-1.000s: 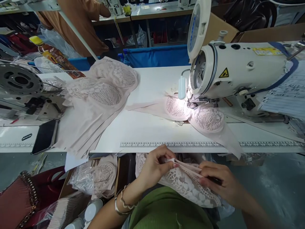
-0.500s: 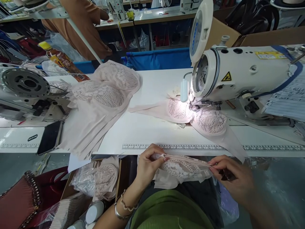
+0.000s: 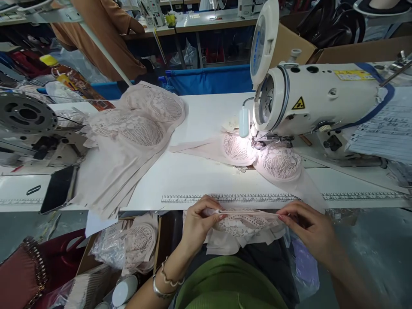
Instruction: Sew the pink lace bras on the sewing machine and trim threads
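Tabletop [image 3: 151, 189], white and long, crosses the view, with a ruler strip [image 3: 251, 198] along its near edge. On its right side stands a sewing machine [image 3: 325, 92], its needle area brightly lit. At the left lies a pile of pale pink bras [image 3: 135, 128], their cloth ends fanned toward the near edge. Below the table, an open box [image 3: 162, 240] holds lace cups [image 3: 140, 242], beside some clear plastic [image 3: 107, 244]. One single bra [image 3: 280, 163] lies at the needle area, a cup to either side, one wing reaching the near edge. Lace fabric [image 3: 241, 225] hangs just below that edge, above the person's lap [image 3: 264, 259], its upper border drawn straight. A bottle [image 3: 77, 83] with a yellow cap slants behind the pile. The left hand [image 3: 201, 219] pinches one end of that border between thumb and fingers; the right hand [image 3: 309, 227] pinches the other end likewise, the two well apart. A dark phone [image 3: 59, 189] lies beside the pile. Bracelets [image 3: 163, 269] circle the left wrist. Left of the phone lies a small black clip-like piece [image 3: 33, 189].
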The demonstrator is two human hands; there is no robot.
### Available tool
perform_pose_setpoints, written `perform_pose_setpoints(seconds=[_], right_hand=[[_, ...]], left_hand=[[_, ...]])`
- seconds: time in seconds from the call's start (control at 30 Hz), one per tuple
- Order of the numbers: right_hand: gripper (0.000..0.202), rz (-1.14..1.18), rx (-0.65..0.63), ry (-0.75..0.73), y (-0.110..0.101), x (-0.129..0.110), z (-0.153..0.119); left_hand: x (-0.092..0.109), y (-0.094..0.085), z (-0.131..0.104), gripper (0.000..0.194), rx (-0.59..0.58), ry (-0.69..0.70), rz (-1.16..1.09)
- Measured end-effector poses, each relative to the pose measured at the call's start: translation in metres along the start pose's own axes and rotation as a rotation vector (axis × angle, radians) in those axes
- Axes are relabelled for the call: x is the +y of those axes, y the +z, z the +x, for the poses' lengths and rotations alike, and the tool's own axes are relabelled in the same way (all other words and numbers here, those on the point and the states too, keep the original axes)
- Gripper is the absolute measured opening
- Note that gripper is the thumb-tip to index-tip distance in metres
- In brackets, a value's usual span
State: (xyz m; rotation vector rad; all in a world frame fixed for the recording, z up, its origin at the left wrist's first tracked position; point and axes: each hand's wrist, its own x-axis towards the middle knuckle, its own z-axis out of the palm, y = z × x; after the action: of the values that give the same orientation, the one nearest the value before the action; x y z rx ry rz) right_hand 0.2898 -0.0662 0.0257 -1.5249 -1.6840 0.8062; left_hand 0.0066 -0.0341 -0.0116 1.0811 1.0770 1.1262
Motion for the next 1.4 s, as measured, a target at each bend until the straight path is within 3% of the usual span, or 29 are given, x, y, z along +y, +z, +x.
perform_pose_setpoints(seconds=[0.07,0.17,0.27,0.3,0.37,0.4,0.5,0.63,0.73,0.93,1.17,1.3,1.4], right_hand=[[0.031,0.073,-0.068,0.017,-0.011,-0.005,0.005],[0.028,0.177,-0.235,-0.033,-0.024,-0.019,0.010],[0.019,0.144,-0.376,-0.082,-0.019,-0.037,0.014],[0.015,0.110,-0.408,-0.091,-0.013,-0.042,0.015],[0.012,0.040,-0.447,-0.104,-0.001,-0.048,0.016],[0.012,0.015,-0.453,-0.106,0.005,-0.048,0.016],[0.006,0.009,-0.412,-0.043,0.012,-0.039,0.013],[0.023,0.103,-0.398,0.066,0.008,-0.016,0.005],[0.021,0.154,-0.408,0.045,0.006,-0.006,0.003],[0.023,0.291,-0.269,-0.057,0.008,-0.012,0.010],[0.027,0.463,-0.192,0.046,0.016,-0.012,0.008],[0.027,0.489,-0.140,0.033,0.021,-0.015,0.007],[0.023,0.482,-0.078,0.024,0.025,-0.020,0.006]], left_hand=[[0.003,-0.004,0.002,0.020,-0.051,-0.032,-0.032],[0.020,-0.008,0.006,0.021,-0.298,-0.070,0.096],[0.038,0.004,0.008,0.053,-0.591,0.070,0.315],[0.041,0.012,0.008,0.052,-0.644,0.140,0.349],[0.041,0.028,0.005,0.020,-0.685,0.238,0.364],[0.038,0.035,0.004,0.010,-0.681,0.258,0.353],[0.026,0.045,0.003,0.023,-0.601,0.225,0.259],[0.020,0.041,0.007,0.023,-0.515,0.142,0.169],[0.021,0.038,0.010,0.022,-0.521,0.146,0.172],[0.023,0.041,0.008,0.022,-0.520,0.172,0.172],[0.023,0.045,0.004,0.029,-0.491,-0.101,0.003],[0.024,0.049,0.004,0.030,-0.490,-0.142,-0.013],[0.026,0.052,0.004,0.015,-0.475,-0.127,0.065]])
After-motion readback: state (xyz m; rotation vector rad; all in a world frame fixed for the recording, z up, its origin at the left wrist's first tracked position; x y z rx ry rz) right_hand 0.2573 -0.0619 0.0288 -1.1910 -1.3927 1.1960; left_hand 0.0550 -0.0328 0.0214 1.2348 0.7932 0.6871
